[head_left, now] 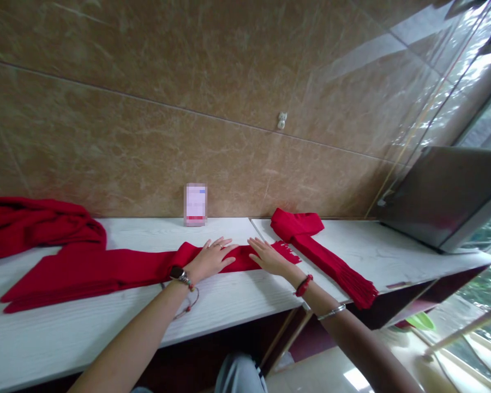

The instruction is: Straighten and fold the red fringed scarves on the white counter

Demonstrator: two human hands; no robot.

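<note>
Both hands are palm-down w/ fingers spread, apart from each other w/ a small gap btwn, not clamped on anything. The L hand (213,259) lies flat on the red scarf (143,266), which runs crosswise under the hands on the white tabletop (229,303). The R hand (270,257) is over the same scarf nr its fringed end; can't tell if the whole palm touches. The fringe pokes out just beyond the R hand, to its R; the longer, layered part stretches well out L of the L hand, w/ a raised fold right beside that wrist. Far L of the L hand, a bunched red cloth (36,226) meets the scarf's back edge; can't tell if they're joined. R of the R hand, a 2nd red scarf (325,259) lies bent, its fringed end toward the tabletop's front edge. Behind the L hand, a blurred phone-like item (195,204) stands upright nr the brown wall (147,147). Far R of the R hand is a grey boxy item (445,196). L wrist has a dark watch (177,273), R wrist a red bracelet (304,285).
</note>
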